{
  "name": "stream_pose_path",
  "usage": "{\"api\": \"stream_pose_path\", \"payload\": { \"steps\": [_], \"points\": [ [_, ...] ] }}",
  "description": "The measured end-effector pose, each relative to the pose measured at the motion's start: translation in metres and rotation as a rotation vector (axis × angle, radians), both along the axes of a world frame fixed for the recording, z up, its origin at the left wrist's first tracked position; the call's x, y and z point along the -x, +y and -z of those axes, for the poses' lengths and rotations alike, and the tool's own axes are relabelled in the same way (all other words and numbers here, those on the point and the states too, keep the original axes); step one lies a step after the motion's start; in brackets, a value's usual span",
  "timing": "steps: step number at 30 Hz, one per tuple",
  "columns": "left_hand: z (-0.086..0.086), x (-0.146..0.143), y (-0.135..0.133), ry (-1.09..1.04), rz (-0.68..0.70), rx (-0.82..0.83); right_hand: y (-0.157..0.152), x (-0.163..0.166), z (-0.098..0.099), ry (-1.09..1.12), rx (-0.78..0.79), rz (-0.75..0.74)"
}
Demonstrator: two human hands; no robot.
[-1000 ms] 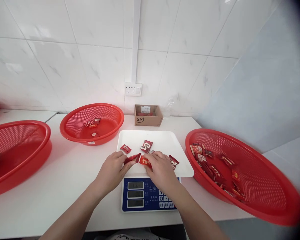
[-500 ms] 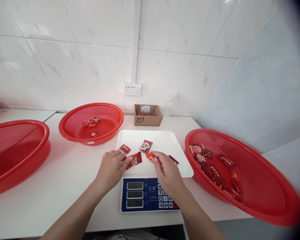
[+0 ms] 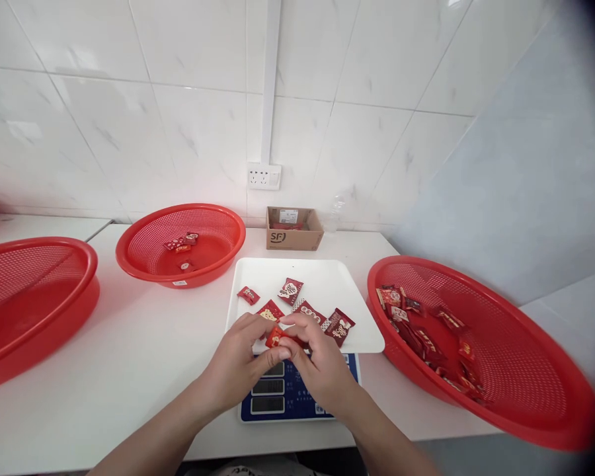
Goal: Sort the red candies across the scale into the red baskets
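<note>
Head view: from where I stand, the person's left hand (image 3: 234,363) and right hand (image 3: 324,367) meet over the near side of the digital scale (image 3: 300,396). The fingers of both hands are grasping one small orange-red snack packet (image 3: 274,338), partly hidden by them, above the front part of the scale's white tray (image 3: 327,277). Beyond the hands, on this tray, I count five other packets, among them a dark-red packet (image 3: 341,326). At the right of the scale stands a perforated red basket (image 3: 530,350) containing many packets. At the left of the scale are two similar baskets; the farther basket (image 3: 213,243) contains a few packets. Behind the scale, a cardboard box (image 3: 295,242) rests on the white tabletop (image 3: 168,357).
</note>
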State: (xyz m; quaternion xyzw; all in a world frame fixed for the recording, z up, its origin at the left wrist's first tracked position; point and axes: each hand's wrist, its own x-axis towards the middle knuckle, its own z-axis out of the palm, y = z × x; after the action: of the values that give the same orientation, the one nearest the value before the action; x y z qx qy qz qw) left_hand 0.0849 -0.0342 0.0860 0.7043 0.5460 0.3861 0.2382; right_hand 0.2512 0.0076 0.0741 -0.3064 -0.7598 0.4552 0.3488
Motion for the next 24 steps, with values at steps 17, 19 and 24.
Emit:
{"api": "stream_pose_path", "payload": {
  "steps": [17,19,24],
  "points": [
    [0.0,0.001,-0.013,-0.37,-0.005,0.297,0.005,0.002,-0.014,-0.217,-0.251,-0.044],
    [0.001,0.003,-0.014,-0.394,-0.064,0.289,0.018,0.0,-0.016,-0.326,-0.324,0.024],
    [0.0,0.008,-0.016,-0.524,-0.135,0.304,0.059,0.003,-0.017,-0.704,-0.49,0.143]
  ]
}}
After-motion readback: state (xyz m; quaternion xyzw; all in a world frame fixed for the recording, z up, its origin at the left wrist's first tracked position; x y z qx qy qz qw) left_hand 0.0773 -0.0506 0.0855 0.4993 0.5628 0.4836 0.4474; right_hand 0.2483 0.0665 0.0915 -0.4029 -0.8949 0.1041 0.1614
